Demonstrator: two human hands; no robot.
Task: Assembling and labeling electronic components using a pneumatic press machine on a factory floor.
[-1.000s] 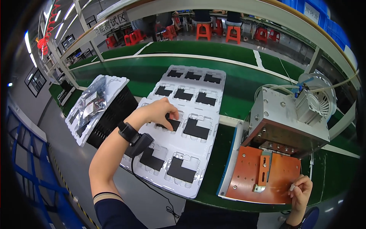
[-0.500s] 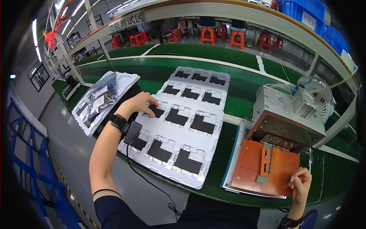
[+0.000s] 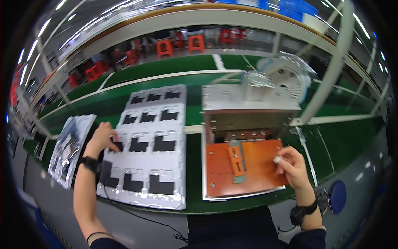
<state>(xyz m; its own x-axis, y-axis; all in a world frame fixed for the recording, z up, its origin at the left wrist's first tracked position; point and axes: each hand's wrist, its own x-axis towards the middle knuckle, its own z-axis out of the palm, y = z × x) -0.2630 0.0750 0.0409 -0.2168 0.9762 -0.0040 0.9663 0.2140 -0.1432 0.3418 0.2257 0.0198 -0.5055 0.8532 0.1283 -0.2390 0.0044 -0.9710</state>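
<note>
A white moulded tray (image 3: pixel 155 124) holds black, flat, L-shaped pieces (image 3: pixel 164 143) in rows of pockets. At its left edge, my left hand (image 3: pixel 101 139) has its thumb and fingertips closed about one black L-shaped piece (image 3: pixel 118 146), which still lies at its pocket. My right hand (image 3: pixel 293 166) is raised by the right edge of an orange plate (image 3: pixel 261 166), pinching a small white bit (image 3: pixel 277 159) of unclear kind. On the plate, an orange slotted bar (image 3: pixel 236 160) lies over a grey-green strip (image 3: pixel 239 179). Both wrists wear black bands.
A metal press-like machine (image 3: pixel 248 97) rises behind the orange plate, with a round clear-and-white part (image 3: pixel 286 81) on top. Left of my left hand stands another white tray (image 3: pixel 62 162) with silvery bags (image 3: pixel 70 145). A black cable (image 3: pixel 141 218) hangs at the bench front. Red stools (image 3: pixel 196 43) stand beyond.
The view has swung right, so tray and machine appear further left. My right hand has lifted from the plate's near corner along its right edge. My left hand stays by the same piece.
</note>
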